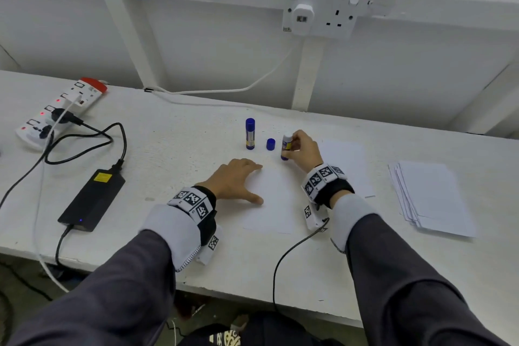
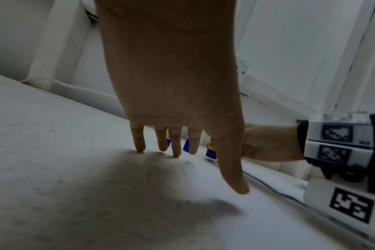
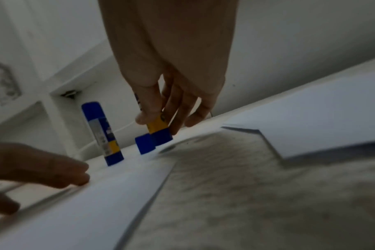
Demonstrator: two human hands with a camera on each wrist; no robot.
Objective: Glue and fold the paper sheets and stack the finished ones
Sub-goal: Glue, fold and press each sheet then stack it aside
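A white paper sheet [image 1: 271,199] lies flat on the table in front of me. My left hand [image 1: 237,181] rests spread on its left edge, fingers straight, thumb on the paper. My right hand [image 1: 302,149] grips an uncapped blue glue stick [image 1: 286,146] upright just beyond the sheet's far edge; the right wrist view shows its yellow label [image 3: 157,125] between my fingers [image 3: 148,108]. Its loose blue cap [image 1: 270,144] stands beside it. A second, capped glue stick [image 1: 250,133] stands further left. Another sheet [image 1: 346,160] lies under my right wrist.
A fanned stack of white sheets [image 1: 432,199] lies at the right. A black power adapter [image 1: 92,199] with cables and a power strip [image 1: 59,112] occupy the left. A wall socket [image 1: 323,14] hangs on the white wall behind the table [image 1: 174,149].
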